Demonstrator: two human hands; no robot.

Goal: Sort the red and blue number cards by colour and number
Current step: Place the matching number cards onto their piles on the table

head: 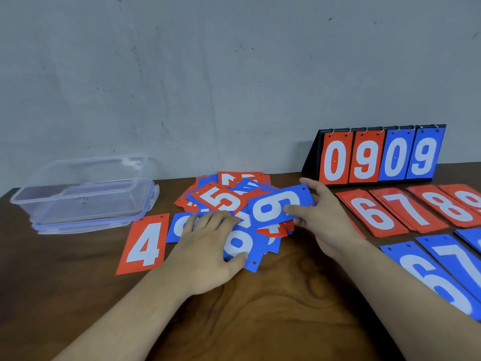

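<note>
The blue card (281,208), its white digit turned sideways so it reads as a 6 or a 9, is lifted just above the right edge of the loose pile (226,196) of mixed red and blue number cards at the middle of the wooden table (286,295). The right hand (330,222) pinches it at its right end, thumb on the printed face and fingers curled behind the far edge. The left hand (208,246) lies flat on the near side of the pile, fingers spread and straight over blue cards. A red 4 card (144,243) lies alone just left of that hand. To the right, sorted red stacks show 6 (374,214), 7 (408,207) and 8 (450,207), with blue stacks of 6 (429,277) and 7 (458,256) nearer the person. Behind them a flip scoreboard (380,157) reads 0909. A clear plastic container (83,188) sits at the far left by the grey wall
</note>
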